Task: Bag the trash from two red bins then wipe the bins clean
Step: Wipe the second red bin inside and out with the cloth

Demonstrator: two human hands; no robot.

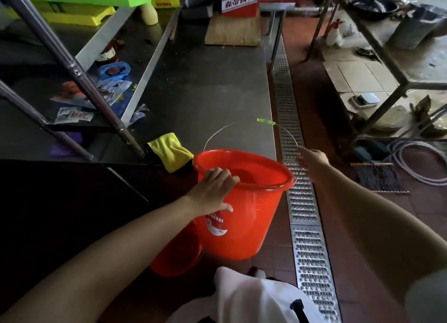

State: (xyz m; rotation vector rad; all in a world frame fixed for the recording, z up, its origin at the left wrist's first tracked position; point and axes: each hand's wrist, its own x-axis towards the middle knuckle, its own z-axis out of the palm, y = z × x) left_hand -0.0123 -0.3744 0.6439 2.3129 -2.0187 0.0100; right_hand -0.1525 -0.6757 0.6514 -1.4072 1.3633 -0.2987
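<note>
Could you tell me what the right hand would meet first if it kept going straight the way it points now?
Most likely the bucket's wire handle: the right hand reaches up-left with its fingertips right beside the wire. Depth is unclear; if it misses, the steel counter lies beyond.

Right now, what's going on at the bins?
A person grips the rim of a red bucket with the left hand, held above the floor beside a steel table. The right hand reaches at its wire handle. A second red bucket sits below, a yellow cloth on the table edge.
</note>
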